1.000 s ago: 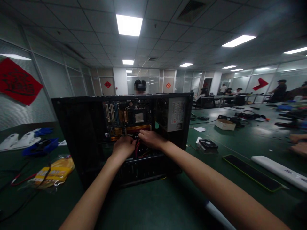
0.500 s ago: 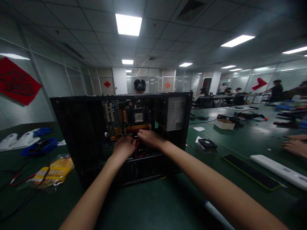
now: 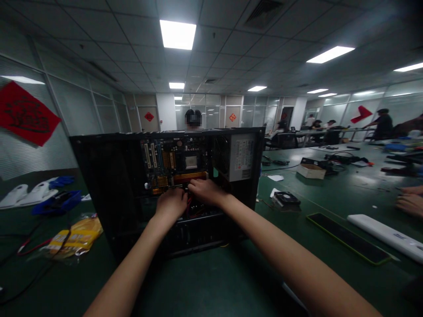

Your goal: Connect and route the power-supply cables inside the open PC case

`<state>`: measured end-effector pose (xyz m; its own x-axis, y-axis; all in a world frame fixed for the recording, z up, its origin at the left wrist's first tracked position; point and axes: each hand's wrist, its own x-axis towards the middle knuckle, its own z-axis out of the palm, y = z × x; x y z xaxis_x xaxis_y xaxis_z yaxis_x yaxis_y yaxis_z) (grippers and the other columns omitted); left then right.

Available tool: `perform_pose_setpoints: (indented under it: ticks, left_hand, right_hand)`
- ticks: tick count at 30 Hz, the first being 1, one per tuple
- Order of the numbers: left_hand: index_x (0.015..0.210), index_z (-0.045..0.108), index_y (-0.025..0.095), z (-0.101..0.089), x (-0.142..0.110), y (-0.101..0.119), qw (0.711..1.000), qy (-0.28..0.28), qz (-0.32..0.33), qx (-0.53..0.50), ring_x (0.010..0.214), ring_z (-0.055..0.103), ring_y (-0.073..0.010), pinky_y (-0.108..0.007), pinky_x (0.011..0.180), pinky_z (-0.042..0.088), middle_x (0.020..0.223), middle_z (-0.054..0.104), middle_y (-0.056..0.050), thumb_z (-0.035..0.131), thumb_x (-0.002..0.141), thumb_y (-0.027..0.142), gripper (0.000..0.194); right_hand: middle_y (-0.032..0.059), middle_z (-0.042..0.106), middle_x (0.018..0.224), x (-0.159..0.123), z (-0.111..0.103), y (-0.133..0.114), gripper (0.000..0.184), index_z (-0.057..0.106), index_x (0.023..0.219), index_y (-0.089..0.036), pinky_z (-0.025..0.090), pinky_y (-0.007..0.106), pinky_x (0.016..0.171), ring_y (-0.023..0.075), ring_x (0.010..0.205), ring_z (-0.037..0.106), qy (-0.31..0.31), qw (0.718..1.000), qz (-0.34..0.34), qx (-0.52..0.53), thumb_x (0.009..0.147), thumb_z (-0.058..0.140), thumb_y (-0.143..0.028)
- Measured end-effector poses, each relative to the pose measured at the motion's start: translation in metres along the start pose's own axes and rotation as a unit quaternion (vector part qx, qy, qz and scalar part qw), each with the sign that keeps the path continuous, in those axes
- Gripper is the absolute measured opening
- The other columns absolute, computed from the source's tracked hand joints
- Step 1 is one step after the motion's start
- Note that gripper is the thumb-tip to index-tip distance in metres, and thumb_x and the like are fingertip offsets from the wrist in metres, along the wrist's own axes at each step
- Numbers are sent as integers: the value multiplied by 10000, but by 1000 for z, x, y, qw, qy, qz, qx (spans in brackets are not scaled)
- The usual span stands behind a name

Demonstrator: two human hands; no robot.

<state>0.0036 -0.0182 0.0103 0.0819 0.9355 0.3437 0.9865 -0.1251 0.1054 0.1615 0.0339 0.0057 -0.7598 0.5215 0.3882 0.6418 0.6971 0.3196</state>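
A black computer case [image 3: 99, 189] lies with its open side toward me, showing the motherboard [image 3: 180, 147] and a power supply [image 3: 240, 154] with its fan at the upper right. Both my hands reach inside, side by side, below the memory slots [image 3: 190, 177]. My left hand [image 3: 172, 203] has curled fingers at the lower edge of the board. Close against it, my right hand [image 3: 205, 190] bends its fingers inward. Red cables [image 3: 189, 207] run just under the fingertips. Whatever the fingers pinch is hidden by the hands themselves.
On the left of the green table [image 3: 211, 281] lie white slippers [image 3: 29, 194], a blue tray [image 3: 57, 202] and a yellow plastic bag [image 3: 74, 237]. To the right are a cooling fan [image 3: 287, 200], a dark flat strip [image 3: 346, 237], a white bar [image 3: 385, 231] and another person's hand [image 3: 411, 202].
The view has turned very slightly, so the table items shift a little. My hands stay at nearly the same spot inside the case.
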Motion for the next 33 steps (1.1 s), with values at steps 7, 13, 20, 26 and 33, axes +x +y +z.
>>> perform_pose_setpoints:
  ticks: [7, 13, 20, 26, 33]
  left_hand:
    - [953, 699, 169, 1, 1, -1, 1000, 7, 11, 0, 911, 666, -248, -315, 760, 465, 1001, 711, -139, 391, 941, 439, 409]
    - [854, 709, 170, -2, 3, -2, 997, -22, 70, -31, 800, 661, -220, -290, 694, 441, 886, 718, -116, 423, 931, 477, 427]
    - [739, 706, 161, 6, 9, -6, 991, -36, 117, -58, 673, 632, -189, -264, 602, 373, 741, 713, -79, 552, 855, 530, 417]
    - [712, 722, 187, 3, 5, 2, 988, -63, 123, -70, 636, 631, -175, -262, 587, 363, 690, 712, -62, 517, 871, 524, 425]
    - [772, 735, 201, -2, 1, 6, 993, -60, 96, -34, 703, 647, -189, -264, 608, 387, 781, 726, -81, 469, 897, 453, 387]
  right_hand:
    - [85, 579, 1000, -14, -13, 2, 150, 583, 944, -155, 400, 288, 769, 193, 966, 497, 65, 992, 44, 94, 869, 476, -82]
    - [49, 607, 907, -18, -9, 5, 151, 610, 839, -161, 362, 255, 690, 151, 838, 541, 78, 983, 73, 148, 896, 479, -116]
    - [34, 618, 828, -19, -3, 8, 138, 629, 782, -155, 348, 240, 668, 141, 785, 555, 71, 978, 61, 187, 843, 519, -97]
    - [44, 642, 823, -21, -7, 9, 145, 646, 780, -153, 359, 241, 677, 145, 788, 572, 84, 973, 58, 208, 830, 519, -103]
    - [99, 725, 947, -23, 1, 7, 237, 711, 989, -154, 408, 252, 638, 198, 833, 659, -144, 954, 104, 241, 844, 533, -212]
